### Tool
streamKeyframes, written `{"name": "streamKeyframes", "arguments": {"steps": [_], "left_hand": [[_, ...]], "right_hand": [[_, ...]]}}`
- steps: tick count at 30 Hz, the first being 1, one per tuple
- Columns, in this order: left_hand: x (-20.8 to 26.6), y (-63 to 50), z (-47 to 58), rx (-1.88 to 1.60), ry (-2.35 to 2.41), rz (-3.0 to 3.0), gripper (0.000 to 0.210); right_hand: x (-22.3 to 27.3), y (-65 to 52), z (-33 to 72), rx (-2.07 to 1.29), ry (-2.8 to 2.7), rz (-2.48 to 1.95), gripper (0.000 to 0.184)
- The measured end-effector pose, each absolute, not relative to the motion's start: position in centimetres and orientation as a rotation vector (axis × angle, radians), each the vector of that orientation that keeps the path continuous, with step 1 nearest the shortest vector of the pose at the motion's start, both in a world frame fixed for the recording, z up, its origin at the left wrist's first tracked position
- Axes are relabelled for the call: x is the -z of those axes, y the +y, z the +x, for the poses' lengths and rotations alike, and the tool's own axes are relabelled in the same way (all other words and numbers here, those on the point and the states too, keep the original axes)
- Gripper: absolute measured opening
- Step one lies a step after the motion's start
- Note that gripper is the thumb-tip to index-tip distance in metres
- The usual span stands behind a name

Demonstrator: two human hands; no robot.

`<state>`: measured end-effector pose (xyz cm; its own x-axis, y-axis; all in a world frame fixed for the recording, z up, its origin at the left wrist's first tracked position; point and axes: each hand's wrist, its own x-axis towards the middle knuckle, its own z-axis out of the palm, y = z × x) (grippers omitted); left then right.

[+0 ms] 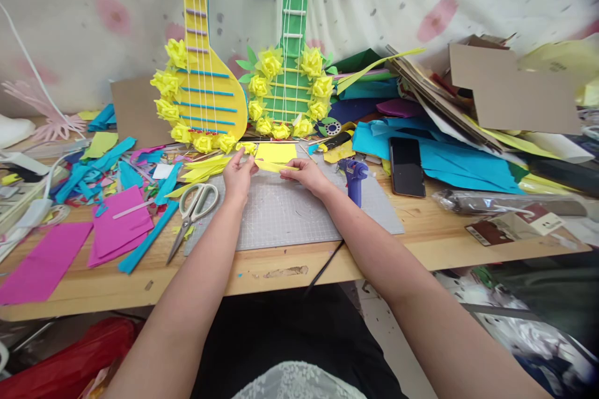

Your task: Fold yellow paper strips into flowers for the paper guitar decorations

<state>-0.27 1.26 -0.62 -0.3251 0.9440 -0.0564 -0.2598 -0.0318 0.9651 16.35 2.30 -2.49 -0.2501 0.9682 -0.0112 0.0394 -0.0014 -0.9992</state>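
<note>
A wooden counter [327, 269] runs across the scene, its far side crowded with craft materials. Two stringed-instrument models stand there: on the left a yellow guitar model [227, 121] with blue bars across its body, and just right of it a green guitar model [291, 84]; yellow paper flowers edge both. From the near side, the left forearm [194, 274] slants far and rightward, while the right forearm [388, 252] slants far and leftward, so the two converge over the grey cutting mat [290, 221] in the middle of the counter. On the far right, brown cardboard [515, 90] leans on a heap of paper, and blue crepe paper [468, 162] spreads out nearer. Magenta paper [122, 224] lies on the near left.

The left hand [236, 179] is raised at the far part of the mat, thumb and index finger pointing far and to the right, closed on the left end of a yellow paper strip [272, 166]. The right hand [309, 176] lies lower and flatter, knuckles up, its fingers pinching the strip's right end. The strip spans the gap between them, roughly level, just on the near side of a yellow paper rectangle [277, 152].

A black smartphone [407, 165] rests right of the mat. Open scissors [187, 218] lie left of the left hand, and a purple glue gun [354, 176] is right of the right hand.
</note>
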Motion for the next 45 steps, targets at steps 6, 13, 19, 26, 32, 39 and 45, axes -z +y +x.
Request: {"name": "streamKeyframes", "arguments": {"steps": [6, 13, 19, 26, 32, 39, 45], "left_hand": [[1.6, 1.3, 0.1, -1.483, 1.216, 1.001, 0.055], [1.2, 1.8, -0.8, -1.627, 1.263, 0.993, 0.044], [-0.5, 2.5, -4.8, -1.832, 1.589, 1.052, 0.038], [-0.7, 2.0, -8.9, -1.513, 2.475, 1.235, 0.033], [0.0, 1.8, -9.0, -1.463, 2.590, 1.258, 0.037], [0.4, 1.8, -9.0, -1.635, 2.481, 1.208, 0.038], [-0.1, 1.5, -9.0, -1.653, 2.438, 1.319, 0.035]], "right_hand": [[2.4, 2.3, 16.4, -1.390, -1.384, -1.090, 0.031], [2.0, 1.9, 16.2, -1.426, -1.285, -1.141, 0.032], [2.6, 2.5, 16.6, -1.163, -1.340, -1.213, 0.027], [3.0, 2.8, 16.4, -0.280, -1.908, -1.370, 0.035], [3.4, 2.5, 15.8, -0.175, -2.188, -1.556, 0.048], [3.8, 3.0, 16.1, -0.181, -2.166, -1.498, 0.046], [3.7, 2.8, 16.1, -0.230, -2.174, -1.526, 0.046]]}}
